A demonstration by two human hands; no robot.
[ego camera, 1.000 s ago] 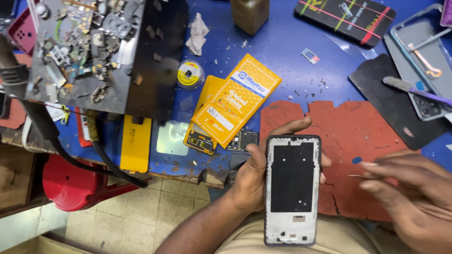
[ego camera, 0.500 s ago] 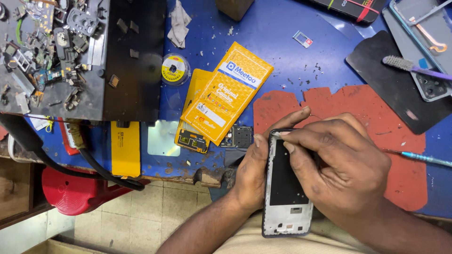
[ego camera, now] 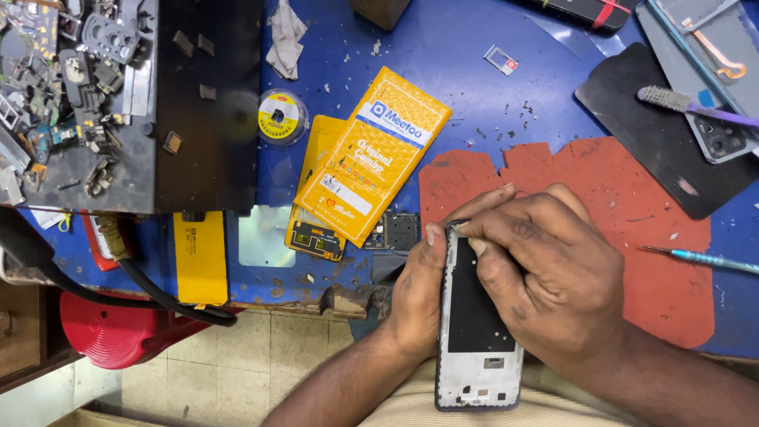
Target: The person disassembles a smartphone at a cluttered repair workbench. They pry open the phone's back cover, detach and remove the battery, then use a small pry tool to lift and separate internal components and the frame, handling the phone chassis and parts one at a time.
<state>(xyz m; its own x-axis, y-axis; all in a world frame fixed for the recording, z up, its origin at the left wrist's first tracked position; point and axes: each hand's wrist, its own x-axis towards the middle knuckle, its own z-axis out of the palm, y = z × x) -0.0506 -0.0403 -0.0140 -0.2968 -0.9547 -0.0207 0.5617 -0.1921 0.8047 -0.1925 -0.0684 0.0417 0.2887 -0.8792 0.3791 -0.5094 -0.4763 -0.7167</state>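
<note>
My left hand (ego camera: 417,299) grips a phone frame (ego camera: 477,348) by its left edge and holds it upright over my lap, its black inner panel facing up. My right hand (ego camera: 545,277) lies over the upper half of the frame, fingertips pinched at its top left corner. Whether something small sits between those fingers cannot be seen. A thin blue-handled screwdriver (ego camera: 704,258) lies on the red mat (ego camera: 632,205) to the right, apart from both hands.
Orange flat packets (ego camera: 371,162) lie on the blue bench beside a small circuit board (ego camera: 316,237) and a roll of wire (ego camera: 278,116). A black tray of phone parts (ego camera: 87,95) stands at left. A brush (ego camera: 688,103), black mat and another phone lie at right.
My right hand let the screwdriver lie on the red mat and moved left onto the top of the phone frame. The left hand kept its hold.
</note>
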